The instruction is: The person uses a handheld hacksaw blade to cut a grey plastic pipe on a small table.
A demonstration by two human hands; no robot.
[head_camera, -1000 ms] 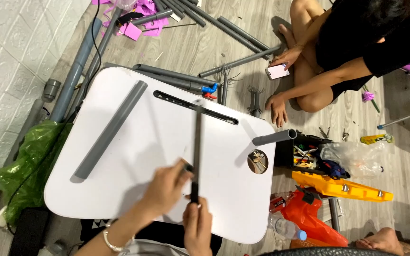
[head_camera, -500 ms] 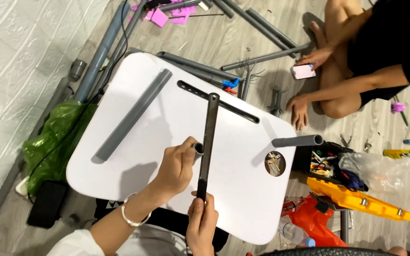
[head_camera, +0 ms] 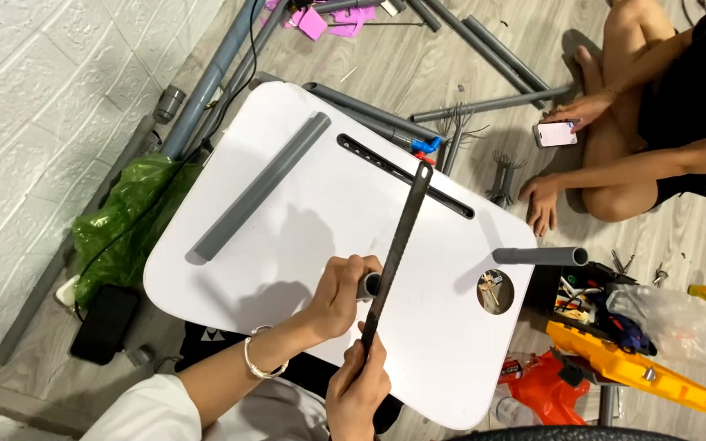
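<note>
Since half a second ago, the saw blade sits lower across the short grey pipe, on the white lap table. Left hand curls round that pipe; right hand pinches the blade's end, which could skid into the nearby fingers if it jumps

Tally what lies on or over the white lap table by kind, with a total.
Grey pipes resting on the table: 2, the long pipe and the right-edge pipe
Short pipe piece in the left hand: 1
Saw blade in the right hand: 1
Total: 4
</note>
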